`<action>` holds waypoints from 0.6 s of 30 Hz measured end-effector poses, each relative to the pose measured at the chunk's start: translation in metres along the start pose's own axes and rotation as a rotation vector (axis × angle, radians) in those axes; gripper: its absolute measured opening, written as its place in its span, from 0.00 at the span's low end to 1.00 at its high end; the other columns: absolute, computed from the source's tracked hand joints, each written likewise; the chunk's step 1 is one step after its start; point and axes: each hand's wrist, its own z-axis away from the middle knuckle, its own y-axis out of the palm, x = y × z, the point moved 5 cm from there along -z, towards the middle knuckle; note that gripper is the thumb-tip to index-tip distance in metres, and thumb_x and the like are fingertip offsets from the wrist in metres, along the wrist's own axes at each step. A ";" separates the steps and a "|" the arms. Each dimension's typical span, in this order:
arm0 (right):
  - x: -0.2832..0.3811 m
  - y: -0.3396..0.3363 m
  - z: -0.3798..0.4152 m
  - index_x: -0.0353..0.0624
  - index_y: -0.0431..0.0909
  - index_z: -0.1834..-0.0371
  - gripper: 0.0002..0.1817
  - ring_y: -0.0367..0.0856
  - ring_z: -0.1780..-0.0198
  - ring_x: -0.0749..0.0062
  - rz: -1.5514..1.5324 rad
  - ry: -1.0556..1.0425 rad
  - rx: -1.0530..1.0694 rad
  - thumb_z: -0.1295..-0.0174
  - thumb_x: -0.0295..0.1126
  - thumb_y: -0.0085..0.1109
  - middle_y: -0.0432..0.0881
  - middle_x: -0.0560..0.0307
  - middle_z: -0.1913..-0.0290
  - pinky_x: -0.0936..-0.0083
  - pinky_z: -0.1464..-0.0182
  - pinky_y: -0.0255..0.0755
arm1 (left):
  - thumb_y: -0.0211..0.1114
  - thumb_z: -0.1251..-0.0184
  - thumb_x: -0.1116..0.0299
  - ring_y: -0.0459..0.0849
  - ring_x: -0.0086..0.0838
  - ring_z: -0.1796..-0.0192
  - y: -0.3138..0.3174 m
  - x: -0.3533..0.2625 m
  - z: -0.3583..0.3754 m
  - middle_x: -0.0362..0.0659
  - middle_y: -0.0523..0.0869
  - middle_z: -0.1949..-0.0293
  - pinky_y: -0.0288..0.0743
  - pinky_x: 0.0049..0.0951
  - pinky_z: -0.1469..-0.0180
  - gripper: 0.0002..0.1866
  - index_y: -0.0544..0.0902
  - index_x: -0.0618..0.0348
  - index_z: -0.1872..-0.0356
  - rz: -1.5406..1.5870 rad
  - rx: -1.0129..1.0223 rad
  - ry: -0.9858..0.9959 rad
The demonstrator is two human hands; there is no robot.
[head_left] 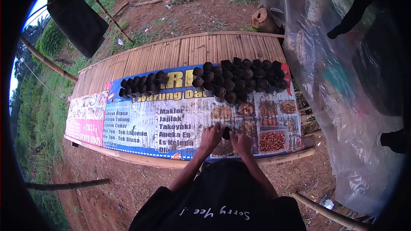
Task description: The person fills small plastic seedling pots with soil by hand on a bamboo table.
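At the near edge of the banner, a small black plastic planting bag (226,134) is between my two hands. My left hand (211,137) has its fingers closed on the bag's left side. From the right, my right hand (240,141) pinches the bag's other side. Below them lies a dark patch of loose soil (223,149), partly hidden by my hands and shirt. Just right of my right hand sits a clear plastic tub (273,149) with many reddish-brown peanuts or seeds in it.
Soil-filled black bags stand in a large cluster (244,79) at the back right and a smaller cluster (143,84) at the left. A printed banner (141,139) covers much of the bamboo table (180,51). Plastic sheeting (308,60) hangs along the right.
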 end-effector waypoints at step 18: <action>0.021 -0.013 -0.002 0.42 0.79 0.78 0.11 0.79 0.75 0.46 0.104 -0.323 -0.222 0.45 0.37 0.58 0.77 0.45 0.81 0.54 0.71 0.72 | 0.58 0.44 0.68 0.81 0.57 0.70 0.017 0.019 0.017 0.61 0.81 0.76 0.75 0.53 0.67 0.10 0.77 0.64 0.66 0.017 0.049 -0.037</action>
